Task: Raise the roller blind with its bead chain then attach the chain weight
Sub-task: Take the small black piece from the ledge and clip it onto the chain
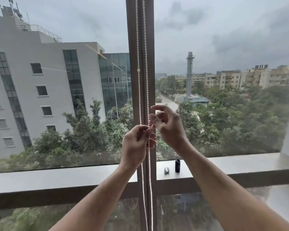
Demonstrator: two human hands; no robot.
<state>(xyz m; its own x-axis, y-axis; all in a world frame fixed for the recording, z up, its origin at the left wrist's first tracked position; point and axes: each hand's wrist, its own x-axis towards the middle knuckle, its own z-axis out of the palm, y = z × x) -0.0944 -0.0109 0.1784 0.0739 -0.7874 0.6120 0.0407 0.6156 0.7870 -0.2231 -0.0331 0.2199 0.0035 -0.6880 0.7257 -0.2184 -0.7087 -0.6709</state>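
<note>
Pinching the bead chain at frame centre, left hand curled on one strand, right hand nipping the other, presumably for hauling; black chain weight and metal clip waiting on the sill lower right.

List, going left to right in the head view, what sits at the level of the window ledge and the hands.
Left hand → bead chain → right hand → small silver piece on the ledge → black cylinder.
</note>
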